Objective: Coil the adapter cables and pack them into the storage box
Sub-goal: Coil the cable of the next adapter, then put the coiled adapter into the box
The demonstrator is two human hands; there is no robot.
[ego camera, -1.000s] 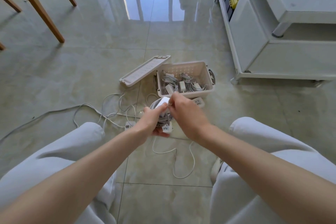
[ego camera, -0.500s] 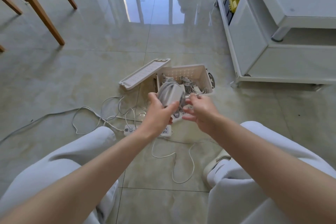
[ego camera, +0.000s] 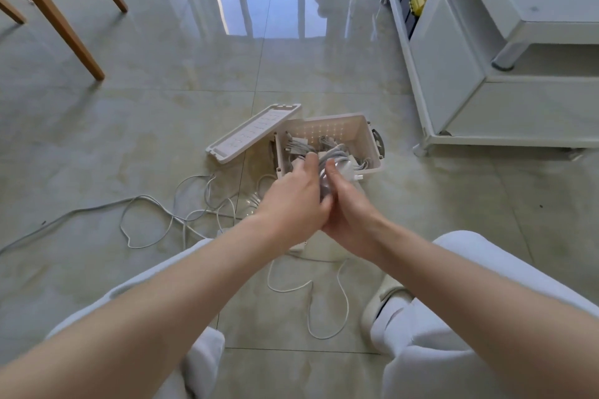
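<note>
**Left hand** (ego camera: pixel 291 201): back turned up, fingers curled over the near-left side of the coiled adapter cable (ego camera: pixel 335 160), gripping it. One fingertip reaches past the near wall of the box.

**Right hand** (ego camera: pixel 351 214): pressed against the left hand at the heel, thumb up along the coil, gripping it from the right and from below.

**Coiled adapter cable**: grey loops with a white adapter block on the right side. It is held between both hands, above the near rim of the storage box (ego camera: pixel 372 139) and not yet resting inside. Its long axis appears to run from the hands up and away toward the far right, leading end over the box interior. The small plug prongs point right.

**Storage box**: on the floor (ego camera: pixel 129 139), directly beyond the hands, open top upward, long axis left to right. Other coiled cables already lie inside. Both hands are about equally near, and the drop looks short, forward and down.

**Lid** (ego camera: pixel 256 131): off, lying left of the box and touching its far-left corner.

**Loose cables** (ego camera: pixel 181 214): uncoiled on the floor to the near left, with more between the knees.

**Cabinet** (ego camera: pixel 453 74): white, far right, well apart from the box.
</note>
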